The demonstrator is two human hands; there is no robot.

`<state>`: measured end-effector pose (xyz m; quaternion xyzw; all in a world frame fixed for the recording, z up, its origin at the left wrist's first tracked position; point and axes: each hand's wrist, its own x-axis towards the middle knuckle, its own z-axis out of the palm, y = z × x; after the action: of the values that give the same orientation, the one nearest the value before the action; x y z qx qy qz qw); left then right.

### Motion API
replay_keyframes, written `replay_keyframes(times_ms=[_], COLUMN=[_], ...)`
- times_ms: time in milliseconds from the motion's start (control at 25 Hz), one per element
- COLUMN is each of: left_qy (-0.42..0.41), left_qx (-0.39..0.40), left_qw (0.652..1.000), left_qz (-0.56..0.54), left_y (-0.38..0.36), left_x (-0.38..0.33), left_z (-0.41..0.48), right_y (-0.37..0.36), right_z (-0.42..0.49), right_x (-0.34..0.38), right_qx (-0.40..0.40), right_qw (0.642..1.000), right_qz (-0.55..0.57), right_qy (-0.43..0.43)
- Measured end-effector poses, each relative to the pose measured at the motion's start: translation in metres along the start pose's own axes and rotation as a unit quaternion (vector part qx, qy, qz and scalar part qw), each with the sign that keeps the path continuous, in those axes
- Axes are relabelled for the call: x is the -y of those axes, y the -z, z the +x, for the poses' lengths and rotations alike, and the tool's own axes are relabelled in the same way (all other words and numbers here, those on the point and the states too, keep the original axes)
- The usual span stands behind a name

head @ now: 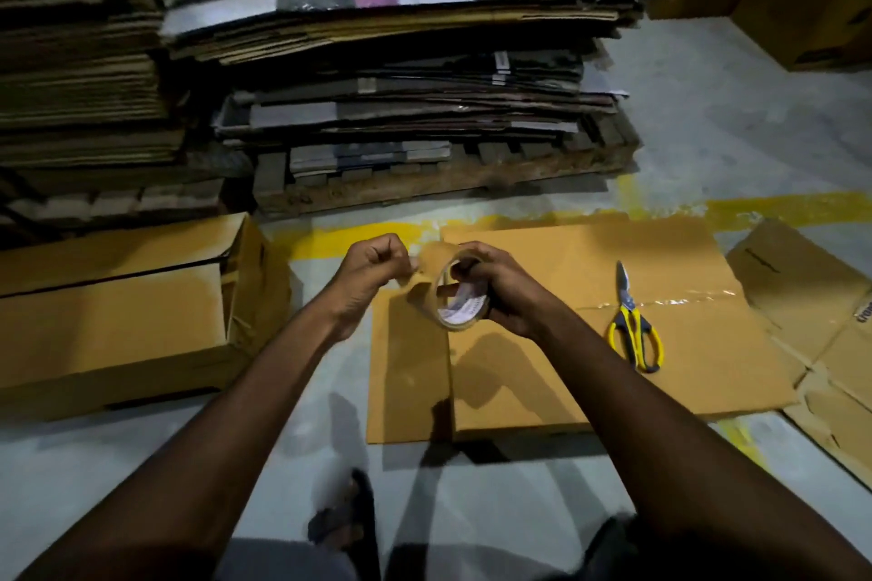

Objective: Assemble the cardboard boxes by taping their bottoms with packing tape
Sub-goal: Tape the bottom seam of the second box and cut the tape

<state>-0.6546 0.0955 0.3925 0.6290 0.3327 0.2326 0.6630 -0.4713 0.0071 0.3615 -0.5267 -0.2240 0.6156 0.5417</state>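
Now: tape end drawn left off the roll, above the box

Head view. Just above the middle of the frame, the right hand point(500, 293) grips the tape roll point(465, 304). Its fingers curl round the rim and into the core, and the hole faces the camera. Just left of it, the left hand point(373, 274) pinches the tape end point(422, 271) between thumb and curled fingers, so a short strip spans the gap between the hands, running left to right.

Both hands hang over the left part of the box point(566, 359), which lies on the floor point(141, 462) at centre right. Its seam point(660, 297) also runs left to right, roughly in line with the strip. The right stretch glints with tape; whether the left stretch is covered I cannot tell. Scissors point(634, 326) lie on the box right of the roll, nearer the right hand.

The next move is probably to lower the strip onto the seam, with the left hand anchoring the end while the right draws the roll rightward along it.
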Motion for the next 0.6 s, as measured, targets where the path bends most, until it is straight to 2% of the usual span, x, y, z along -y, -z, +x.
replay_keyframes(times_ms=[40,80,120,160,200,240,280,320,400,520,600], left_qy=[0.032,0.079,0.13,0.167,0.174,0.167,0.158,0.149,0.154,0.159,0.174], left_qx=[0.029,0.065,0.108,0.143,0.167,0.18,0.185,0.191,0.221,0.269,0.253], left_qw=[0.998,0.991,0.971,0.932,0.872,0.805,0.764,0.759,0.791,0.806,0.855], left_qz=[0.037,0.088,0.169,0.287,0.426,0.54,0.597,0.605,0.55,0.503,0.417], left_y=[0.011,0.021,0.027,0.031,0.031,0.029,0.025,0.021,0.02,0.024,0.029], left_x=[0.006,0.014,0.023,0.037,0.051,0.062,0.068,0.072,0.077,0.085,0.098], left_z=[0.015,0.033,0.054,0.079,0.105,0.13,0.151,0.171,0.206,0.243,0.255], right_y=[0.008,0.016,0.022,0.026,0.028,0.029,0.03,0.032,0.041,0.058,0.063], right_z=[0.008,0.015,0.022,0.029,0.036,0.044,0.051,0.06,0.074,0.094,0.104], right_x=[0.001,0.001,-0.001,-0.006,-0.013,-0.02,-0.026,-0.03,-0.034,-0.041,-0.048], right_qx=[-0.036,-0.067,-0.08,-0.082,-0.075,-0.064,-0.062,-0.073,-0.1,-0.117,-0.126], right_qw=[0.994,0.972,0.934,0.891,0.861,0.849,0.85,0.853,0.861,0.874,0.89], right_qz=[-0.09,-0.206,-0.328,-0.427,-0.486,-0.511,-0.513,-0.507,-0.492,-0.47,-0.437], right_qy=[0.045,0.089,0.117,0.129,0.129,0.117,0.104,0.099,0.08,0.03,0.014])
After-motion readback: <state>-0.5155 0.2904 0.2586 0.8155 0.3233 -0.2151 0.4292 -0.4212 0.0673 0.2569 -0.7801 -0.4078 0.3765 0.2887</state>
